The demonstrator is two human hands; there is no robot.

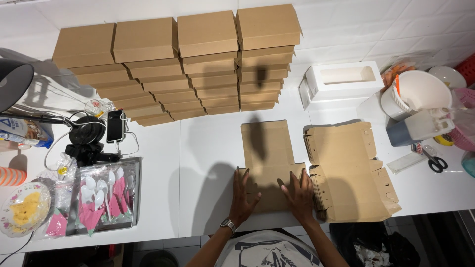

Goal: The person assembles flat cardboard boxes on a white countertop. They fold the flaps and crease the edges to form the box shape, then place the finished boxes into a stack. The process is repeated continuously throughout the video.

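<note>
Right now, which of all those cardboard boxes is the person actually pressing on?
The flat, unfolded brown blank under both hands, left hand and right hand. The others are folded stacks or a loose flat pile alongside.

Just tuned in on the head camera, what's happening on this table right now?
A person presses both hands flat on an unfolded brown cardboard box blank lying on the white table: left hand on its near left part, right hand on the near right. A pile of more flat blanks lies just to the right. Four stacks of folded brown boxes stand at the back, beside a white window box.
</note>
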